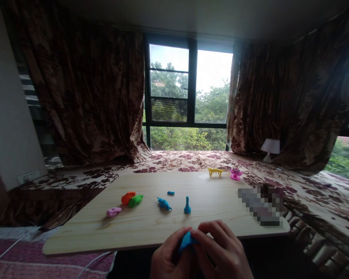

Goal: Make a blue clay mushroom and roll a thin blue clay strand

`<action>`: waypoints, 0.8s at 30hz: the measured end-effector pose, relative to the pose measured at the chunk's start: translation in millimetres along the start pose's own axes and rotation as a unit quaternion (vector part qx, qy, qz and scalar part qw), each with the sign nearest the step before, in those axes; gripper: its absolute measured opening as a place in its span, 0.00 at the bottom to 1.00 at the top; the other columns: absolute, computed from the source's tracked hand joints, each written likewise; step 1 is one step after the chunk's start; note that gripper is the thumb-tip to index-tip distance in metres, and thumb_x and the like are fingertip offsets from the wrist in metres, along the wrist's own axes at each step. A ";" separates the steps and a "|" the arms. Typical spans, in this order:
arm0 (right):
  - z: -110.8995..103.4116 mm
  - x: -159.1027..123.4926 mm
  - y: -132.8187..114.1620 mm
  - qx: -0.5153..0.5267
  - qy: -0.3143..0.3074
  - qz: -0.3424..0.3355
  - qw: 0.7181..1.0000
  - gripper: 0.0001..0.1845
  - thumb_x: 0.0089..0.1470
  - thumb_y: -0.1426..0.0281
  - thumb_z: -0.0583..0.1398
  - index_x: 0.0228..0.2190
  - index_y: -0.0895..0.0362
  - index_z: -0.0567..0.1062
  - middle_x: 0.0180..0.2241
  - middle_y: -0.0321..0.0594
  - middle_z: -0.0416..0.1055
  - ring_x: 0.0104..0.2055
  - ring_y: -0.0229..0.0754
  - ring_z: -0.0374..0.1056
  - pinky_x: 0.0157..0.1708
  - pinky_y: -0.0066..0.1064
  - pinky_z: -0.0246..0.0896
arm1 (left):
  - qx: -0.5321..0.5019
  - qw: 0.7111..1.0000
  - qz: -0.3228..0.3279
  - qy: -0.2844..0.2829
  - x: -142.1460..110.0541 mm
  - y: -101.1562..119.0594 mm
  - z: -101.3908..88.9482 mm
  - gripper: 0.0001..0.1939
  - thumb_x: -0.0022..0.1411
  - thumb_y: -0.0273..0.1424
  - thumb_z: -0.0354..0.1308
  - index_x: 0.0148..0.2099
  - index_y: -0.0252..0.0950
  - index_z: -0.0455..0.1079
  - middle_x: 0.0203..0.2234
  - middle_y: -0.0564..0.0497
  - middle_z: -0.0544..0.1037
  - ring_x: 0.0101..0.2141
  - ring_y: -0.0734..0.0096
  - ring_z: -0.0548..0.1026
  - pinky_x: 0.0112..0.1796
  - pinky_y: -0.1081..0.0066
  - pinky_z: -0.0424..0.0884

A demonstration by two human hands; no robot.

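A piece of blue modelling clay point(187, 241) is pinched between both hands at the table's near edge. My left hand point(169, 254) grips it from the left, thumb and fingers closed. From the right, my right hand point(222, 246) presses its fingertips against the top and side of the clay. Part of the piece is hidden behind the fingers. Beyond the hands stands an upright blue clay piece point(187, 205) with a wide base and thin neck. Left of it lie a blue clay animal-like figure point(164, 203) and a small blue clay lump point(170, 193).
On the left of the wooden table point(93, 236) lie orange point(128, 197), green point(136, 200) and pink point(113, 212) clay pieces. A yellow four-legged figure point(215, 172) and a magenta clay figure point(235, 174) stand at the far edge. A blurred-out patch covers the right side.
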State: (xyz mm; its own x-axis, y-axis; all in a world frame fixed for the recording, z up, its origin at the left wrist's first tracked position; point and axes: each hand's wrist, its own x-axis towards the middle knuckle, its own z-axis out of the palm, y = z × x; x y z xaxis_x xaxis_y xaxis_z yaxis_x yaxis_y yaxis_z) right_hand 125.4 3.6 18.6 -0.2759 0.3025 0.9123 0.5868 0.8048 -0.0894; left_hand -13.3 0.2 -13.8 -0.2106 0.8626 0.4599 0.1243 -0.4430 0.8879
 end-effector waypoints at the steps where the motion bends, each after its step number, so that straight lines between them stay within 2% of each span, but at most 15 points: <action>1: 0.6 -0.4 0.2 0.000 -0.001 0.004 1.000 0.15 0.49 0.80 0.58 0.39 0.58 0.75 0.29 0.44 0.72 0.30 0.43 0.66 0.27 0.32 0.67 | 0.013 1.000 0.019 0.003 0.3 -1.7 -0.7 0.12 0.47 0.33 0.63 0.37 0.41 0.77 0.31 0.54 0.83 0.33 0.64 0.79 0.34 0.76 0.75; 4: 1.5 -0.9 1.4 0.002 -0.004 0.014 1.000 0.16 0.49 0.80 0.58 0.41 0.58 0.75 0.31 0.45 0.72 0.31 0.44 0.66 0.28 0.33 0.67 | 0.056 0.996 0.069 0.005 0.9 -5.9 -1.2 0.12 0.49 0.33 0.62 0.39 0.43 0.77 0.33 0.53 0.82 0.34 0.65 0.79 0.36 0.75 0.75; 9: -1.6 3.2 1.3 0.016 0.009 -0.003 1.000 0.14 0.49 0.81 0.58 0.38 0.59 0.76 0.28 0.45 0.72 0.29 0.42 0.65 0.25 0.32 0.66 | 0.102 0.986 0.132 -0.009 1.3 -10.6 -1.1 0.14 0.53 0.33 0.59 0.44 0.44 0.75 0.36 0.52 0.82 0.37 0.64 0.78 0.38 0.72 0.75; 14: -4.1 4.0 0.0 0.012 0.019 -0.020 1.000 0.12 0.48 0.82 0.59 0.35 0.59 0.77 0.25 0.43 0.71 0.26 0.40 0.64 0.23 0.30 0.64 | 0.110 0.984 0.134 -0.025 2.4 -16.2 -4.1 0.13 0.53 0.31 0.58 0.43 0.44 0.74 0.36 0.52 0.81 0.37 0.65 0.78 0.39 0.73 0.74; 21: -3.3 2.4 1.1 0.003 -0.027 -0.004 1.000 0.13 0.49 0.79 0.59 0.39 0.58 0.75 0.30 0.45 0.72 0.31 0.44 0.66 0.27 0.33 0.67 | 0.115 0.986 0.118 -0.021 -0.2 -21.6 -3.6 0.15 0.53 0.32 0.59 0.44 0.44 0.74 0.36 0.52 0.81 0.37 0.65 0.78 0.37 0.73 0.74; 24: -2.3 3.4 1.2 0.012 -0.016 -0.010 1.000 0.11 0.50 0.79 0.59 0.36 0.57 0.76 0.28 0.43 0.72 0.29 0.42 0.65 0.27 0.31 0.66 | 0.138 0.982 0.127 -0.039 0.3 -18.0 -4.3 0.14 0.53 0.33 0.58 0.43 0.42 0.74 0.34 0.50 0.81 0.36 0.63 0.78 0.37 0.70 0.75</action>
State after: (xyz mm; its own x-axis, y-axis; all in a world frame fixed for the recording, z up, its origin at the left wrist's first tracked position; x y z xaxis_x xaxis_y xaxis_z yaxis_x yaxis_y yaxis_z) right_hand 126.9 4.4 22.5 -0.3117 0.3019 0.9009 0.5623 0.8229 -0.0812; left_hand -19.7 7.4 -29.5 -0.0652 0.7537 0.6540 0.4227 -0.5728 0.7023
